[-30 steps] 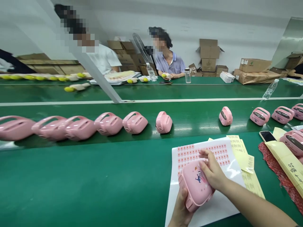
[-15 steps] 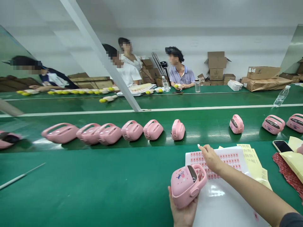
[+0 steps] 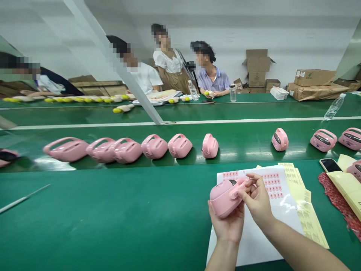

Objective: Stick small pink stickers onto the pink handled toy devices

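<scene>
Pink case (image 3: 222, 203) gripped in my left hand (image 3: 228, 226), right hand (image 3: 258, 201) curled against its handle (image 3: 239, 185), pinching or not I can't tell, sticker sheet (image 3: 255, 242) below.

Fingers (image 3: 255, 178) on a pink case (image 3: 224, 202)

cardboard boxes (image 3: 257, 62) are stacked before a pale wall (image 3: 225, 24).

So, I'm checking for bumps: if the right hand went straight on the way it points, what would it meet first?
The pink device held in the left hand, likely at its handle; the right hand seems close against it, though exact contact is unclear.
</scene>
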The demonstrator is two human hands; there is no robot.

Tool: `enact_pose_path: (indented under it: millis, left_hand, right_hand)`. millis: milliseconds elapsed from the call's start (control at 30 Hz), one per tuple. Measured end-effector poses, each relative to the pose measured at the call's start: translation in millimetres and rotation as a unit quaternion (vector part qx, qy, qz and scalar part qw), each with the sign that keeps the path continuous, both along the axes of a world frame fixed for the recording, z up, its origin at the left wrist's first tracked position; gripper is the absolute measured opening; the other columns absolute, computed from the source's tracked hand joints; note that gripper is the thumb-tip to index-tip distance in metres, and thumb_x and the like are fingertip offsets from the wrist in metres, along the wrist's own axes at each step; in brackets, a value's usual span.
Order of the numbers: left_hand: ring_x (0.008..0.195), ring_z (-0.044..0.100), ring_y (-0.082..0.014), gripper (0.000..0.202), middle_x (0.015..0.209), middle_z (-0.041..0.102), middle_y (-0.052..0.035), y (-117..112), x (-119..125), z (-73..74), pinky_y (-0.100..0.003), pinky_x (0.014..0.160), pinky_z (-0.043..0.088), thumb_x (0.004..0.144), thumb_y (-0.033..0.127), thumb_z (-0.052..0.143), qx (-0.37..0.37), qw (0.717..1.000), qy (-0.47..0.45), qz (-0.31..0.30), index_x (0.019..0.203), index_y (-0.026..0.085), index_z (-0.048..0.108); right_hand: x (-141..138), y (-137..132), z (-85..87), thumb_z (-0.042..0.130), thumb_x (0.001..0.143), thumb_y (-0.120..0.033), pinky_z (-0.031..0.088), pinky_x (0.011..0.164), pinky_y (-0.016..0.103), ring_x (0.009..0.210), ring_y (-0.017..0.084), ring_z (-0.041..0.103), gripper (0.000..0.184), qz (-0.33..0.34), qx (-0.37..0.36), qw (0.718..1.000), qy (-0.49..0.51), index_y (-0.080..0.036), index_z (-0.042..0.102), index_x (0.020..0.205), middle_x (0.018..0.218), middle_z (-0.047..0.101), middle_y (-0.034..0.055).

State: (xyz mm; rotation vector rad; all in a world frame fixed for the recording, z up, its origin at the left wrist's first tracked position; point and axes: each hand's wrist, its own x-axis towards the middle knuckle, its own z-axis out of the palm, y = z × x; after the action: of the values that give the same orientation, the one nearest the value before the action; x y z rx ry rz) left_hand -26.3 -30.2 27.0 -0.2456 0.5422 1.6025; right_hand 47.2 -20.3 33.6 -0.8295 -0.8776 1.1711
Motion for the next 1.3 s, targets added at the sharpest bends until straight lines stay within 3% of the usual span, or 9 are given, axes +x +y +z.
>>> enact_pose_path:
  millis: [267, 500, 633, 733, 833, 933, 1033, 1167, 1300]
  left_hand:
    - [0.085, 0.068, -0.0269, 0.058, 0.104, 0.068, -0.0155, 0, -3, -18.3, -0.035, 0.072, 0.055, 0.081, 0.044, 0.048, 0.030, 0.999, -0.007, -0.039, 0.131, 0.015, 0.044]
    - [0.077, 0.069, -0.0238, 0.054, 0.096, 0.070, -0.0159, -2, 5, -4.2, -0.031, 0.065, 0.056, 0.086, 0.043, 0.041, -0.001, 1.000, -0.010, -0.024, 0.131, 0.013, 0.045]
    - [0.070, 0.070, -0.0227, 0.059, 0.086, 0.070, -0.0144, -2, 7, 4.9, -0.031, 0.064, 0.057, 0.086, 0.046, 0.036, -0.029, 0.998, -0.023, -0.042, 0.134, 0.011, 0.039]
    - [0.068, 0.070, -0.0224, 0.062, 0.081, 0.071, -0.0137, -1, 5, 6.7, -0.030, 0.065, 0.057, 0.086, 0.045, 0.034, -0.031, 0.997, -0.039, -0.059, 0.135, 0.008, 0.035]
    - [0.073, 0.070, -0.0245, 0.056, 0.086, 0.071, -0.0136, 1, 4, 6.2, -0.033, 0.067, 0.057, 0.087, 0.040, 0.037, -0.018, 0.999, -0.013, -0.039, 0.135, 0.011, 0.037]
    - [0.074, 0.070, -0.0253, 0.053, 0.091, 0.071, -0.0153, 0, 6, 7.5, -0.034, 0.064, 0.058, 0.089, 0.037, 0.035, -0.020, 0.999, 0.011, -0.030, 0.136, 0.012, 0.037]
    - [0.070, 0.071, -0.0236, 0.052, 0.088, 0.071, -0.0155, -1, 7, 9.3, -0.030, 0.058, 0.058, 0.091, 0.039, 0.032, -0.040, 0.999, 0.009, -0.035, 0.135, 0.012, 0.038]
    - [0.070, 0.071, -0.0227, 0.048, 0.086, 0.072, -0.0145, -3, 2, 5.0, -0.028, 0.057, 0.057, 0.092, 0.034, 0.029, -0.036, 0.998, -0.003, -0.057, 0.136, 0.015, 0.038]
    - [0.073, 0.071, -0.0257, 0.048, 0.089, 0.072, -0.0173, -5, -12, -8.1, -0.034, 0.061, 0.058, 0.092, 0.033, 0.030, -0.013, 0.998, 0.017, -0.057, 0.134, 0.013, 0.040]
  right_hand:
    - [0, -2, 1.4, 0.063, 0.069, -0.025, 0.057, 0.066, 0.031, 0.064, 0.013, 0.062, 0.037, -0.031, 0.021, 0.999, -0.033, -0.025, 0.044, 0.102, 0.079, 0.048, -0.0030]
    - [2, 0, -6.3, 0.055, 0.076, -0.018, 0.056, 0.063, 0.030, 0.065, 0.013, 0.061, 0.035, -0.059, 0.069, 0.987, -0.134, -0.025, 0.044, 0.109, 0.084, 0.050, -0.0006]
    - [5, -4, -14.9, 0.047, 0.083, -0.012, 0.054, 0.072, 0.038, 0.081, 0.020, 0.063, 0.032, -0.166, 0.212, 0.913, -0.307, -0.025, 0.047, 0.113, 0.089, 0.061, 0.0060]
    - [14, -6, -19.8, 0.043, 0.085, -0.010, 0.053, 0.078, 0.041, 0.089, 0.022, 0.066, 0.039, -0.141, 0.296, 0.853, -0.405, -0.026, 0.047, 0.121, 0.099, 0.068, 0.0084]
    - [26, -2, -20.4, 0.037, 0.087, -0.008, 0.048, 0.091, 0.044, 0.094, 0.021, 0.067, 0.049, -0.115, 0.306, 0.830, -0.451, -0.025, 0.038, 0.133, 0.105, 0.069, 0.0081]
    - [33, 6, -18.7, 0.038, 0.089, -0.015, 0.041, 0.100, 0.050, 0.107, 0.024, 0.062, 0.051, -0.125, 0.252, 0.847, -0.452, -0.022, 0.031, 0.139, 0.120, 0.061, 0.0124]
    - [31, 13, -18.8, 0.051, 0.085, -0.028, 0.041, 0.099, 0.052, 0.121, 0.030, 0.049, 0.062, -0.064, 0.194, 0.884, -0.421, -0.018, 0.027, 0.141, 0.135, 0.047, 0.0171]
    - [17, 14, -23.0, 0.060, 0.079, -0.033, 0.044, 0.094, 0.049, 0.112, 0.029, 0.052, 0.071, 0.023, 0.154, 0.913, -0.376, -0.017, 0.027, 0.140, 0.126, 0.050, 0.0177]
    - [8, 22, -30.6, 0.048, 0.086, -0.026, 0.049, 0.088, 0.040, 0.095, 0.021, 0.058, 0.056, 0.017, 0.130, 0.930, -0.342, -0.020, 0.030, 0.139, 0.109, 0.056, 0.0107]
